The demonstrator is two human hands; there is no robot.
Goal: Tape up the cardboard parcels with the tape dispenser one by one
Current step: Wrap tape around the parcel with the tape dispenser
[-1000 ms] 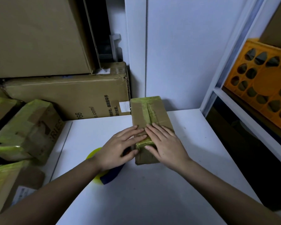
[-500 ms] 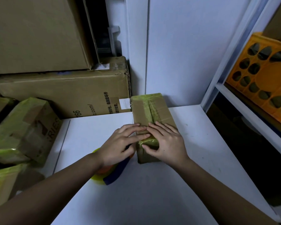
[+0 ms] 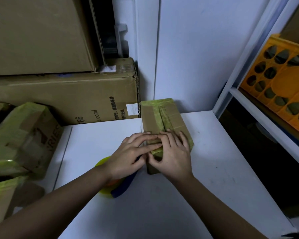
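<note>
A small cardboard parcel (image 3: 164,116) with yellow-green tape along its top lies on the white table (image 3: 214,169). My left hand (image 3: 129,156) and my right hand (image 3: 173,156) rest side by side on its near end. Their straight fingers press the tape down on top, and the thumbs lie on the near face. The tape dispenser (image 3: 118,186), with a yellow roll and a dark blue handle, lies on the table under my left wrist and is mostly hidden.
Taped parcels (image 3: 24,137) sit stacked at the left edge. Large cardboard boxes (image 3: 67,99) stand behind them against the wall. On the right, a white shelf frame (image 3: 259,116) holds an orange crate (image 3: 283,80).
Both hands have stayed on the parcel's near end, with the fingers shifting slightly as they smooth the tape. The view has tilted a little.
</note>
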